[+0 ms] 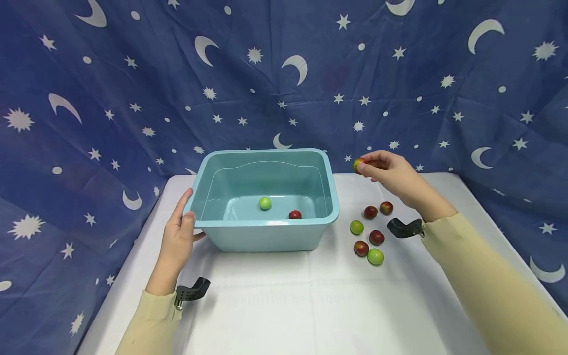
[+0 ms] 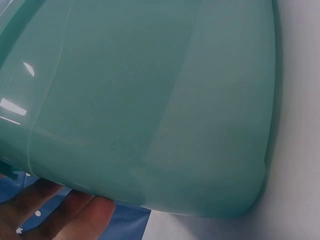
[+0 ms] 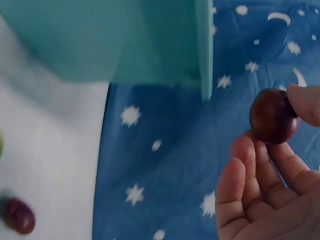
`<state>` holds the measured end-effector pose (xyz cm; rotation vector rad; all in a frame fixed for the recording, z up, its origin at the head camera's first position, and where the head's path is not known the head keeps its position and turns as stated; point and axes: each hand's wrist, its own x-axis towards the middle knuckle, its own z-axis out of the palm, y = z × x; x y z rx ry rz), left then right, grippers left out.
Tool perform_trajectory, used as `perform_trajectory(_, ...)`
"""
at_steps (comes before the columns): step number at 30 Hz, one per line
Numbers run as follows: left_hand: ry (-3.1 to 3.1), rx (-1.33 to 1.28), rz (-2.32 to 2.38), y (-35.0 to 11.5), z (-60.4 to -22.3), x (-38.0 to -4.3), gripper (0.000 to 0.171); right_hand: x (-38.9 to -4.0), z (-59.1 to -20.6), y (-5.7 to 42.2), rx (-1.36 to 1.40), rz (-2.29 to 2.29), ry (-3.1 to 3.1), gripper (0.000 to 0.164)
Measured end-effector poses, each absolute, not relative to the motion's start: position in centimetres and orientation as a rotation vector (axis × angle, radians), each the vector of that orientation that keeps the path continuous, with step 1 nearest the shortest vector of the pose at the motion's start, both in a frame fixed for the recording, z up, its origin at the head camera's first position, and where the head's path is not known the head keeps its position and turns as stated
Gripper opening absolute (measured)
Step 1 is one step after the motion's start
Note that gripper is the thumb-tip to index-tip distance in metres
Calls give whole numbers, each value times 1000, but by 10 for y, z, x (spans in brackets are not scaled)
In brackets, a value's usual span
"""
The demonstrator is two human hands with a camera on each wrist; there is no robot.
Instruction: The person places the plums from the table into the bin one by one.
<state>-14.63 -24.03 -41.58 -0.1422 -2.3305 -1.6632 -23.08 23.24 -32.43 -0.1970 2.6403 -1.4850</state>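
A light blue plastic basin (image 1: 266,236) stands on the white-covered table, a green plum (image 1: 265,203) and a red plum (image 1: 295,214) lying on its floor. My left hand (image 1: 177,236) grips the basin's left rim near the front corner, the thumb on the rim; in the left wrist view its fingers (image 2: 95,215) lie against the outer wall. To the right of the basin, my right hand (image 1: 390,172) pinches a red-and-green plum (image 1: 357,165) between thumb and fingertips, above the table. The right wrist view shows this plum (image 3: 272,116) looking dark red.
Several loose plums lie right of the basin, among them a green plum (image 1: 375,256), a red plum (image 1: 361,248) and another red plum (image 1: 386,207). A dark blue cloth (image 1: 266,98) with moons and stars hangs behind the white table (image 1: 284,305).
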Motion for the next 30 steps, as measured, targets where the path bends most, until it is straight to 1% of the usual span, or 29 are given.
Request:
perform_trajectory(9,-2328,-120,-1665,-242,-416,-145,50,-244,-305,180,-290,-1623,2562,56)
perform_trajectory(15,-2327,-123,-1670,-243,-417,-146,49,-250,-296,151,-358,-1683,2498,49)
perform_trajectory(21,-2325,-121,-1661,-242,-414,-145,49,-256,-291,128,-415,-1710,2455,46)
perform_trajectory(26,-2304,-124,-1687,-240,-412,-145,50,-265,-291,113,-389,-1724,2415,45)
perform_trajectory(30,-2296,-127,-1707,-238,-412,-145,50,-272,-294,102,-386,-1715,2394,42)
